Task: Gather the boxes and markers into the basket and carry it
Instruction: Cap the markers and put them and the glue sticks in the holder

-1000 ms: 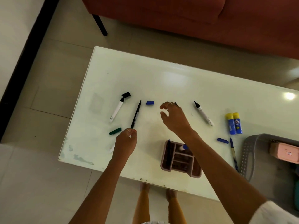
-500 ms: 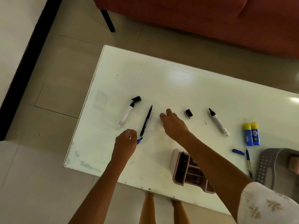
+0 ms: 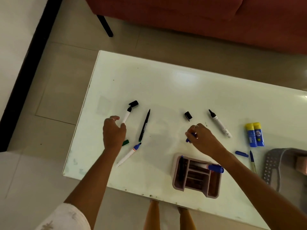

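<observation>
My left hand [image 3: 113, 131] hovers with its fingers apart over the lower end of a white marker [image 3: 126, 115] whose black cap [image 3: 133, 103] lies at its tip. My right hand [image 3: 203, 138] pinches a small blue cap [image 3: 189, 138]. An uncapped blue-tipped marker [image 3: 129, 154] lies free below my left hand, beside a green cap [image 3: 125, 142] and a thin black pen [image 3: 144, 125]. Another uncapped black marker [image 3: 219, 124] and a black cap [image 3: 188, 116] lie further right. The grey basket [image 3: 272, 165] sits at the right edge with a pink box [image 3: 301, 163] inside.
A pink divided organiser [image 3: 178, 180] stands near the table's front edge, a blue-capped marker [image 3: 214, 168] resting across it. Two blue-and-yellow glue sticks [image 3: 254, 135], a blue cap [image 3: 241, 154] and a blue pen [image 3: 252, 161] lie by the basket. A red sofa is beyond the table.
My left hand let go of the blue-tipped marker and moved up and left to the white marker. My right hand picked up the blue cap and drew back to the right.
</observation>
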